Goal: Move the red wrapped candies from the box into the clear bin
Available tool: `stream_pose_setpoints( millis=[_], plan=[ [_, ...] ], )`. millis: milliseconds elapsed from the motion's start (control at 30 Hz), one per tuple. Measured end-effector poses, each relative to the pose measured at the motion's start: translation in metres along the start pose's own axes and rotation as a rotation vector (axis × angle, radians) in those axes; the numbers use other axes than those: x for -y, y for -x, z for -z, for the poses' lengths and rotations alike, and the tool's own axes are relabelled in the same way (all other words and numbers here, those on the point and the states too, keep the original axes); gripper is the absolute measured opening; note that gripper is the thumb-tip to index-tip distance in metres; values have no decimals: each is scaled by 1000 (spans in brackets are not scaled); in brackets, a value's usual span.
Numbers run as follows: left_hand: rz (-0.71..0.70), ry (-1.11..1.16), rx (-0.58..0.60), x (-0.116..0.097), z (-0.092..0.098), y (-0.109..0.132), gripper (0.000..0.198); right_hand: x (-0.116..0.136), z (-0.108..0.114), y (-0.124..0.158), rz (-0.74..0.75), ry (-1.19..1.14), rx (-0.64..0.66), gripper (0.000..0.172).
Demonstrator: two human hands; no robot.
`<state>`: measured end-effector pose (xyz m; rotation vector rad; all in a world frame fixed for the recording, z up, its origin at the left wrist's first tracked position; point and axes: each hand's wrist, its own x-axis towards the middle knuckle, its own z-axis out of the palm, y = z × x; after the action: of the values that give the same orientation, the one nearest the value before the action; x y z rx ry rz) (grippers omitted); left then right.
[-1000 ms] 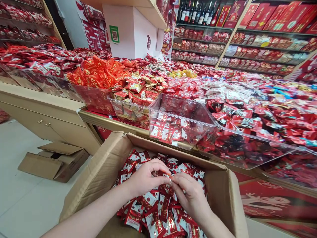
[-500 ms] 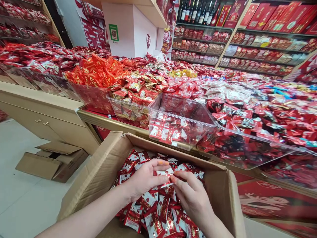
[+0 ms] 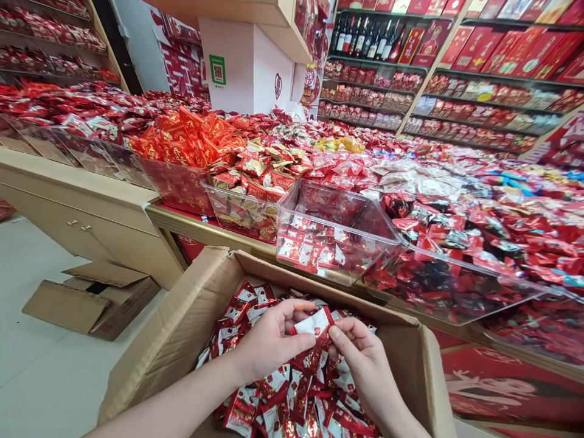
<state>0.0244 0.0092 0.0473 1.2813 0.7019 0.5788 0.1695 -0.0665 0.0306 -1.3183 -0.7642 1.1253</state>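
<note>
Many packets (image 3: 298,392) inside the carton (image 3: 157,347)

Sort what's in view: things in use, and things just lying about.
In use, apparently: left hand; right hand; packet, held by both; big box; perhaps clear bin, holding similar packets.

Lying about, apparently: floor box; bottles; QR sign.

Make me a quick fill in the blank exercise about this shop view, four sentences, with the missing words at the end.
1. The left hand and right hand hold one small red-and-white packet above a big box made of ____.
2. The QR-code sign on the white pillar has a ____ border.
3. The gold-and-red packets carry the printed word ____.
4. At the back, dark bottles stand in a row on a ____.

Missing words: cardboard; green; DURIAN; shelf.
</note>
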Motion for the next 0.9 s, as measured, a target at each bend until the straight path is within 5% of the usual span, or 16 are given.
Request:
stream_pose_setpoints(
  millis=[333,567,667,800,867,900],
  plan=[
    [32,-128,-51,3,4,-3,18,-1,-5,-3,133,179,-47,24],
    [-40,-75,-106,0,0,-1,20,3,2,-3,69,164,11,21],
    [-55,-42,-22,1,3,-1,27,38,10,2,347,457,-95,15],
    [4,-314,80,16,10,-2,27,137,13,-10,889,841,-423,15],
    [84,-627,199,30,15,0,26,183,9,-36,920,1067,-490,23],
    [112,-784,272,37,16,2,28,200,6,-54,836,1214,-372,29]
  ],
)
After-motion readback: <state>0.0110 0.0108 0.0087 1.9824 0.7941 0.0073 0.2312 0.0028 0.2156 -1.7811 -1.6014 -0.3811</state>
